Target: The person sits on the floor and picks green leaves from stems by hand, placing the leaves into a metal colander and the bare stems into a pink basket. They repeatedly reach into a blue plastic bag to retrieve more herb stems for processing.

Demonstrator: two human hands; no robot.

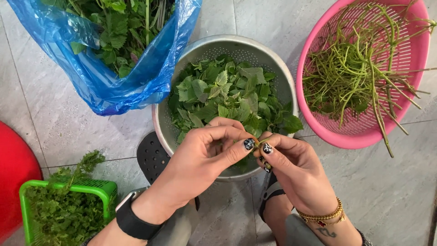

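At the lower middle of the frame my left hand (207,152) and right hand (291,166) pinch a small green sprig (258,145) between thumbs and fingertips, just over the near rim of the metal colander (268,57) of picked leaves (230,93); the pink basket (421,59) of bare stems (359,68) sits upper right.
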